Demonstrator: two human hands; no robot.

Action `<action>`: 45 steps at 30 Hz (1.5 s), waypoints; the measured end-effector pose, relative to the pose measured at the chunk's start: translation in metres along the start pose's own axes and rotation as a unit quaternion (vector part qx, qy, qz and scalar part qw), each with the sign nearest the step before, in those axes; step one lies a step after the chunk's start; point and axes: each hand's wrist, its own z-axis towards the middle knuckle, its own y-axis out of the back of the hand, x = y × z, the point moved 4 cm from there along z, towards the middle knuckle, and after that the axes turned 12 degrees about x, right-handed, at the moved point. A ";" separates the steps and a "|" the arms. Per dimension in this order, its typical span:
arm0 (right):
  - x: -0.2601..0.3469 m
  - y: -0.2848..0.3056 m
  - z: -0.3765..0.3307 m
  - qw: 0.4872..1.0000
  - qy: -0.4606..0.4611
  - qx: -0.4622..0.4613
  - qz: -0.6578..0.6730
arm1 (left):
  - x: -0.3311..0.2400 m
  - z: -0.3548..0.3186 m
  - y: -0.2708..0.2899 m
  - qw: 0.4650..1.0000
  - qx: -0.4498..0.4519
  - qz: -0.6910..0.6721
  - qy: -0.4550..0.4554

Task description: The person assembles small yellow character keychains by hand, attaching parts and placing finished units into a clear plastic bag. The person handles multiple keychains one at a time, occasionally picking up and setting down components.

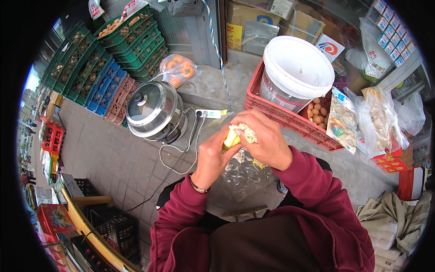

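The person's maroon sleeves (317, 204) come up from the lower edge, and both hands meet at the middle of the view over a clear plastic bag (244, 174) spread on the pavement below them. The left hand (213, 154) is closed around the lower part of a small yellow cob (232, 138), thumb and fingers wrapped on it; a bracelet sits at that wrist. The right hand (267, 138) curls over the top end, fingers pinching pale husk (247, 131) that wraps the upper tip (how much of the cob lies under it cannot be told). The cob's long axis runs from lower left to upper right, its covered end pointing up and away from the person. Just beyond the hands, a white power strip (210, 113) lies on the grey paving with a cord looping to a steel pot (154, 111) with a lid, left of the hands. To the right stands a red crate (281, 115) holding a white bucket (297, 70) and eggs (317, 113). Farther off, a bag of oranges (177, 69) rests on a concrete step, and stacked green, blue and pink crates (113, 59) rise at the far left.
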 end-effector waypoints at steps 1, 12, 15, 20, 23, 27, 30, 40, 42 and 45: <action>0.001 0.001 -0.001 1.000 -0.006 -0.025 -0.014 | -0.001 0.000 0.000 0.999 -0.008 0.031 -0.010; 0.007 0.020 0.000 0.993 -0.067 -0.092 0.002 | -0.001 0.001 0.004 0.986 -0.079 0.145 -0.004; 0.013 -0.004 -0.001 0.999 -0.022 -0.038 -0.028 | 0.000 -0.001 0.001 0.984 -0.068 0.164 -0.028; 0.001 0.001 0.007 0.995 -0.089 0.028 -0.020 | 0.001 -0.002 0.002 0.978 -0.078 0.183 -0.064; -0.018 0.018 0.008 0.945 -0.235 -0.075 0.217 | 0.002 -0.003 0.004 0.978 -0.088 0.176 -0.071; 0.013 -0.001 0.008 0.997 0.034 0.065 0.037 | 0.004 -0.004 0.004 0.978 -0.086 0.178 -0.072; 0.000 -0.008 0.004 0.996 -0.046 0.049 0.061 | 0.009 -0.003 0.003 0.982 -0.075 0.160 -0.063; -0.011 -0.014 0.002 0.999 -0.029 0.021 0.014 | 0.008 -0.006 -0.010 0.985 -0.007 0.139 -0.102; -0.004 -0.018 -0.002 1.000 -0.006 0.024 0.004 | 0.007 -0.007 -0.007 0.983 -0.016 0.152 -0.107; 0.001 -0.019 -0.005 0.999 -0.036 0.026 -0.012 | 0.006 -0.006 -0.004 0.983 -0.012 0.151 -0.103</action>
